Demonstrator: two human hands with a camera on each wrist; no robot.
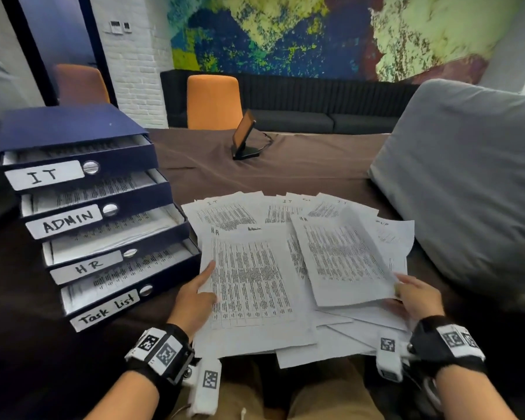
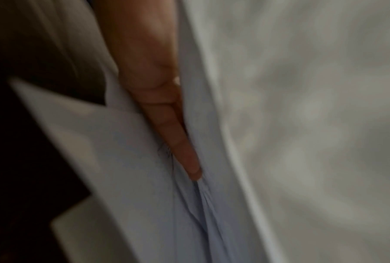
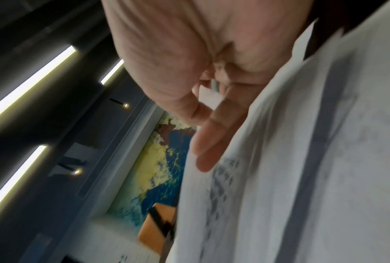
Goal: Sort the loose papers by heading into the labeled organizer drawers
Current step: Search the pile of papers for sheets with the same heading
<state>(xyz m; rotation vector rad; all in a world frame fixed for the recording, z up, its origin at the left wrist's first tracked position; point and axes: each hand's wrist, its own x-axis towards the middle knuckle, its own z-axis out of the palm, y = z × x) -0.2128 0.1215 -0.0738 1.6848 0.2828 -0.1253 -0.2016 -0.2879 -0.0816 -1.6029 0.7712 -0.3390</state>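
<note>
The right hand (image 1: 419,295) pinches the lower right corner of a printed sheet (image 1: 343,262), thumb on top and fingers beneath, and that corner curls up off the pile. The right wrist view shows a finger (image 3: 214,142) lying along the sheet's underside, with a small strip of paper showing between thumb and fingers. The left hand (image 1: 196,298) holds the left edge of the sheet headed HR (image 1: 249,283): the thumb lies on the printed face, pointing away from the wrist, and the other fingers are tucked under the edge. In the left wrist view one straight finger (image 2: 176,135) slips between paper layers; the picture is blurred.

Between the two hands the loose papers (image 1: 285,213) fan out, overlapping, with headings IT, Admin and HR readable. Just left of the left hand stands the blue organizer (image 1: 73,128), its four drawers pulled out in steps, labeled IT (image 1: 43,175), ADMIN (image 1: 67,221), HR (image 1: 85,266) and Task List (image 1: 106,310), each with sheets inside. Right of the right hand a grey cushion (image 1: 467,177) rests near the pile.

Everything lies on a brown cloth (image 1: 300,165). Beyond the papers stands a small tilted screen (image 1: 244,134), then an orange chair (image 1: 214,101), a dark sofa and a painted wall.
</note>
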